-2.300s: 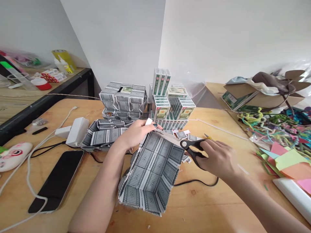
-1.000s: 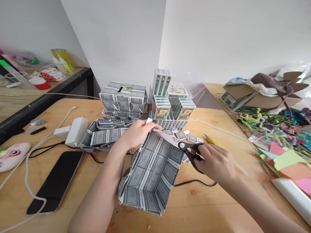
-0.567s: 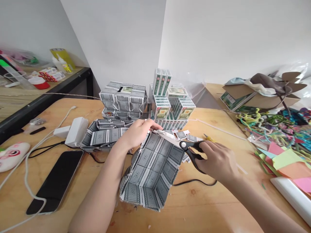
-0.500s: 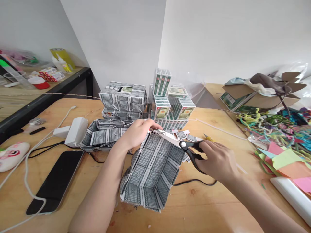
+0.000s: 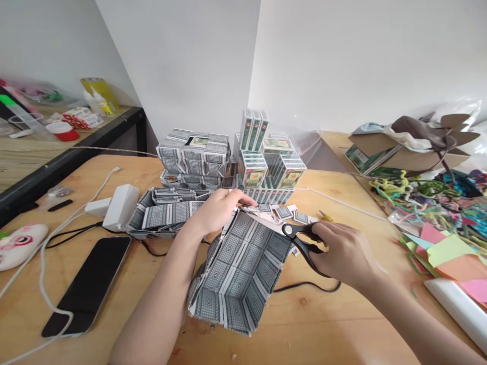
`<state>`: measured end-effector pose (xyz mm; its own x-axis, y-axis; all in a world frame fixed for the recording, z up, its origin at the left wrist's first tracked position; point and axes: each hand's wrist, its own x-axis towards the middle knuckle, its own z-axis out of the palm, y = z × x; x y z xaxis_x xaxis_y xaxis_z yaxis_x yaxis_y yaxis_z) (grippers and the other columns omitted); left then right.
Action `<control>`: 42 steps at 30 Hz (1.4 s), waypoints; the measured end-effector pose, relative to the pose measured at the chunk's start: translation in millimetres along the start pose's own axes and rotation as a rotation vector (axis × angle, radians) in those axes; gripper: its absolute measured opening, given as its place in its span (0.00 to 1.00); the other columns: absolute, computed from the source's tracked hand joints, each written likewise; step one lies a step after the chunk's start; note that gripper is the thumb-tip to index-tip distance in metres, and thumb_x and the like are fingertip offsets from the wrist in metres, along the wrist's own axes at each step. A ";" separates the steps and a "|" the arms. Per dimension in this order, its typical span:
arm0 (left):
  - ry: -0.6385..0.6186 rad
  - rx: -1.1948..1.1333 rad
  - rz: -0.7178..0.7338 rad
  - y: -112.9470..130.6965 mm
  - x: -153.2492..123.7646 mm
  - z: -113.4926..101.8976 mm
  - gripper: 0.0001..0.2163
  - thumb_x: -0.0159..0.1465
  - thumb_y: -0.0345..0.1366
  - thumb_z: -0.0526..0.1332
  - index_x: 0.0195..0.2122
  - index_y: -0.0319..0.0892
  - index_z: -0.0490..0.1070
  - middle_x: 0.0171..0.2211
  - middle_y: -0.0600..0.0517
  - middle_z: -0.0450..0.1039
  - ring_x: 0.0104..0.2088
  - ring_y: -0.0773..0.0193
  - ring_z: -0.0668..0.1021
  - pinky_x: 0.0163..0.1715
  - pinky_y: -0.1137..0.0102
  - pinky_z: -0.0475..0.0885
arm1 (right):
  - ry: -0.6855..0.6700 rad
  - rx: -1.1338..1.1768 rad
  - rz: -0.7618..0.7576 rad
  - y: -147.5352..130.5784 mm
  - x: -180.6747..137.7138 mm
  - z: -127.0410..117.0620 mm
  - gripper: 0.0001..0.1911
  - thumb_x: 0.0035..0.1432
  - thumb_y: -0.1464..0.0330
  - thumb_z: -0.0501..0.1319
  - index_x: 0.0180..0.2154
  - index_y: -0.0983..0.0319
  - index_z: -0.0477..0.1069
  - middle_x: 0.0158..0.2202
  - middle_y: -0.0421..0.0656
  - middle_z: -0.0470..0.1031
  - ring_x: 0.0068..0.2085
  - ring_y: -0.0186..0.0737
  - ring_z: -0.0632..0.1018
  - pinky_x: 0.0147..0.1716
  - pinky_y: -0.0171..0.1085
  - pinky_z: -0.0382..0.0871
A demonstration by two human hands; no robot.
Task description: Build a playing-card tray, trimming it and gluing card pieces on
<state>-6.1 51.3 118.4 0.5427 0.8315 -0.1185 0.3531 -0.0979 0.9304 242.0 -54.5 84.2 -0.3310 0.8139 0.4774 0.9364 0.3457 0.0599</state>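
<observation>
Just above the left hand (image 5: 218, 210), pinching the card box (image 5: 211, 303) at its far edge, a white tab no longer shows, likely trimmed by the scissors (image 5: 288, 230) gripped in the right hand (image 5: 344, 251).

From where I stood, the single camera rode on the person's head, looking forward and down across the wooden surface (image 5: 342, 324). It sat close, so the forearms (image 5: 160, 304) ran in from the lower edge, with the left hand (image 5: 218, 210) near mid-view and the right hand (image 5: 342, 251) to its right. Its wide view reached the pale wall (image 5: 342, 66) beyond and a carton (image 5: 413, 152) far right.
</observation>
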 end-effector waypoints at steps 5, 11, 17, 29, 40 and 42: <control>0.009 0.002 -0.032 1.8 0.0 2.2 0.20 0.62 0.39 0.45 0.35 0.41 0.77 0.39 0.51 0.76 0.40 0.60 0.75 0.44 0.70 0.65 | -0.017 0.010 0.027 -2.7 1.9 -2.1 0.10 0.48 0.64 0.58 0.21 0.61 0.61 0.18 0.38 0.67 0.21 0.31 0.67 0.21 0.31 0.53; -0.030 0.014 0.009 -2.1 1.6 4.1 0.20 0.63 0.40 0.44 0.36 0.42 0.77 0.37 0.51 0.77 0.40 0.60 0.74 0.45 0.69 0.64 | -0.034 0.015 0.033 -6.3 3.0 0.5 0.11 0.50 0.67 0.56 0.19 0.61 0.58 0.16 0.37 0.64 0.19 0.30 0.65 0.21 0.31 0.52; 0.002 0.069 0.009 2.5 -0.4 5.7 0.21 0.62 0.39 0.44 0.34 0.42 0.77 0.36 0.52 0.77 0.37 0.60 0.74 0.43 0.69 0.65 | 0.031 0.007 0.008 -6.3 1.8 2.6 0.13 0.51 0.67 0.57 0.18 0.61 0.58 0.15 0.37 0.63 0.19 0.30 0.65 0.21 0.32 0.52; -0.004 0.082 0.010 0.1 -0.2 7.9 0.22 0.62 0.42 0.43 0.36 0.42 0.77 0.37 0.50 0.76 0.37 0.59 0.74 0.41 0.69 0.66 | 0.016 -0.055 0.012 -7.0 0.9 2.5 0.07 0.48 0.66 0.58 0.23 0.61 0.63 0.18 0.37 0.67 0.21 0.31 0.69 0.21 0.32 0.53; -0.034 0.031 0.062 0.8 0.5 11.0 0.20 0.64 0.40 0.44 0.35 0.42 0.76 0.41 0.52 0.76 0.45 0.59 0.73 0.48 0.68 0.62 | 0.136 -0.067 -0.072 -1.6 1.7 7.1 0.12 0.50 0.69 0.58 0.19 0.60 0.58 0.15 0.36 0.63 0.20 0.30 0.66 0.23 0.31 0.55; -0.031 0.020 0.078 -1.2 1.8 12.2 0.21 0.64 0.42 0.43 0.35 0.42 0.76 0.41 0.51 0.76 0.45 0.59 0.73 0.49 0.68 0.61 | 0.155 -0.090 -0.088 -0.5 1.3 8.0 0.12 0.50 0.69 0.58 0.19 0.60 0.58 0.15 0.36 0.62 0.19 0.30 0.65 0.22 0.32 0.55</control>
<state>3.8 46.2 112.8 0.5926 0.8035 -0.0570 0.3237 -0.1728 0.9302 240.2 -49.9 77.8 -0.3970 0.6984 0.5956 0.9135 0.3636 0.1825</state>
